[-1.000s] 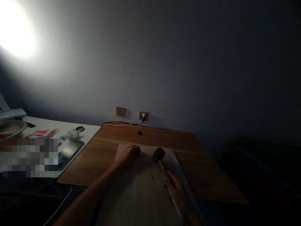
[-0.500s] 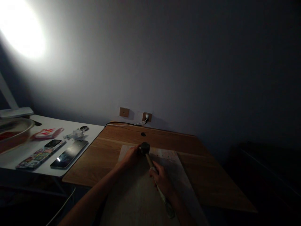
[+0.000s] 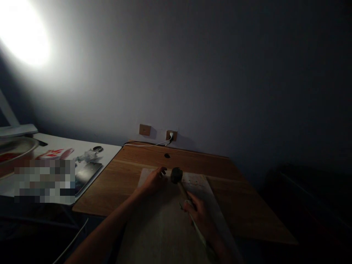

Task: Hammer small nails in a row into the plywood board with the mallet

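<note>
My right hand (image 3: 199, 212) is wrapped around the handle of a mallet (image 3: 176, 176) with a thick dark head and a pale shaft. The head is over the far part of a pale wooden board (image 3: 156, 227). To the left of the mallet head, my left hand (image 3: 154, 180) rests at the board's far left corner. Its fingers are bent but apart, and I see nothing between them, though the light is dim. Small shiny bits (image 3: 192, 182) lie on the board just right of the mallet head, too small to name.
The board lies on a brown wooden table (image 3: 115, 194) against the wall. A socket with a plug (image 3: 171, 136) and cables is behind it. On the white table (image 3: 74, 141) at left are a phone (image 3: 89, 174), crumpled plastic (image 3: 87, 156), a red-and-white packet (image 3: 56, 153) and a bowl (image 3: 19, 156).
The mallet head has shifted right, away from my left hand, together with my right hand. My left hand's fingers are now apart and fully seen.
</note>
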